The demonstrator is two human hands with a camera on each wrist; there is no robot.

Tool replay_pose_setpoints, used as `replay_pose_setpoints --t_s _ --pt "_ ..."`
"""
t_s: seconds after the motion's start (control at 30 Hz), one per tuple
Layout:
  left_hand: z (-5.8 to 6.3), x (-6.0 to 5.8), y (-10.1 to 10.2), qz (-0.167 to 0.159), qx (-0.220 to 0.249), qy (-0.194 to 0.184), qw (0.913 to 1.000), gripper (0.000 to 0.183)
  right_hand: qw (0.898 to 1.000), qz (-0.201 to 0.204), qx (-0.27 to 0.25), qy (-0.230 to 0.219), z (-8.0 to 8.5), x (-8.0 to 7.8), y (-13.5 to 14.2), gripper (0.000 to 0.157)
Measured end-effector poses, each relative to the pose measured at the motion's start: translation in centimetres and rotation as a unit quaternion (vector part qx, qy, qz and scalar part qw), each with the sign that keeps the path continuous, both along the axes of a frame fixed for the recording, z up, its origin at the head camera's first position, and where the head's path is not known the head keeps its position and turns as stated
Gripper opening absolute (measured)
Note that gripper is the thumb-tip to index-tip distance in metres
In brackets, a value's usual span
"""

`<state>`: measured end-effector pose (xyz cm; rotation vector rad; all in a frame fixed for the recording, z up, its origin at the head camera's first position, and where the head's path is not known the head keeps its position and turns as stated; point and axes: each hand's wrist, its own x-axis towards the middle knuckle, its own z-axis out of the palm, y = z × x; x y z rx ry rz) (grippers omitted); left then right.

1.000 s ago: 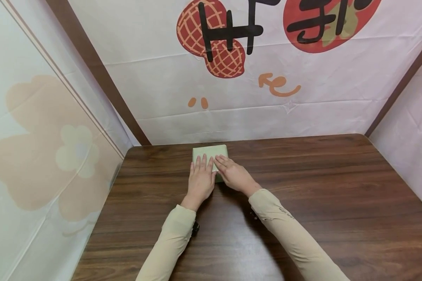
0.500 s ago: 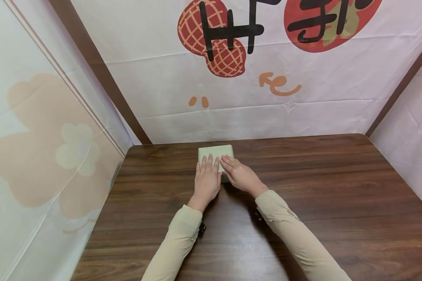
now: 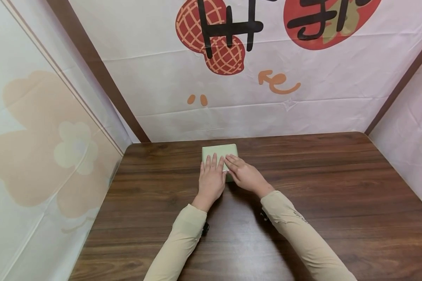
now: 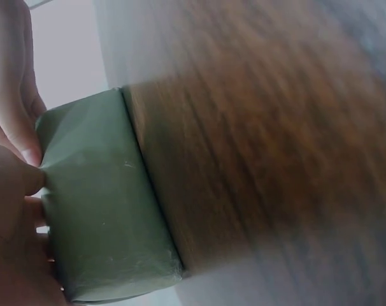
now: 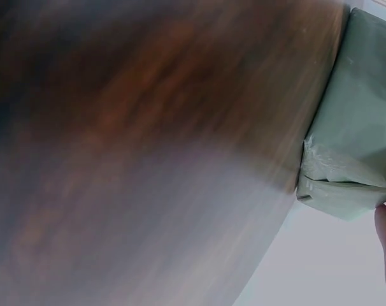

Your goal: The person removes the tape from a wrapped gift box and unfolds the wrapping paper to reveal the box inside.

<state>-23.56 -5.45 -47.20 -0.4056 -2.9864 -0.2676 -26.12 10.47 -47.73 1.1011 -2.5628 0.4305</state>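
Observation:
A small pale-green wrapped box (image 3: 219, 149) lies on the far part of the table. My left hand (image 3: 211, 180) rests on its top with fingers straight and slightly spread. From the right, my right hand (image 3: 247, 176) touches the top too, its straight fingers held together and angled to the left. In the left wrist view the box's near side shows a darker green, and both thumbs meet its upper edge side by side. The right wrist view shows a folded, creased end of the wrapping (image 5: 349, 191), with a fingertip at its edge. The fingers partly hide the top.
The dark wood-grain table (image 3: 320, 195) spreads out around the box, with its far edge just behind it. A white printed cloth backdrop (image 3: 161, 86) stands beyond that edge, and another cloth panel (image 3: 38, 234) stands along the left side.
The box has slid a little to the right along the table, both hands moving with it. The hands keep their places on top.

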Motion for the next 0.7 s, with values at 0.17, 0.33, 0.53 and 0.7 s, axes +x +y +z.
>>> replay_pose_setpoints --t_s 0.17,0.33,0.53,0.7 --pt "0.2 0.2 0.2 -0.004 -0.004 -0.001 1.0 0.053 1.0 0.001 0.001 0.003 0.0 0.2 0.4 0.042" --pt "0.1 0.4 0.8 -0.009 -0.01 0.002 0.9999 0.053 1.0 -0.003 0.008 0.004 0.2 0.6 1.0 0.042" --pt "0.0 0.9 1.6 -0.015 -0.013 0.012 0.9997 0.053 1.0 0.0 0.01 0.008 0.2 1.1 1.9 0.042" --pt "0.0 1.2 2.3 -0.023 -0.015 0.005 0.9996 0.053 1.0 -0.002 0.01 0.012 0.1 1.5 2.8 0.042"
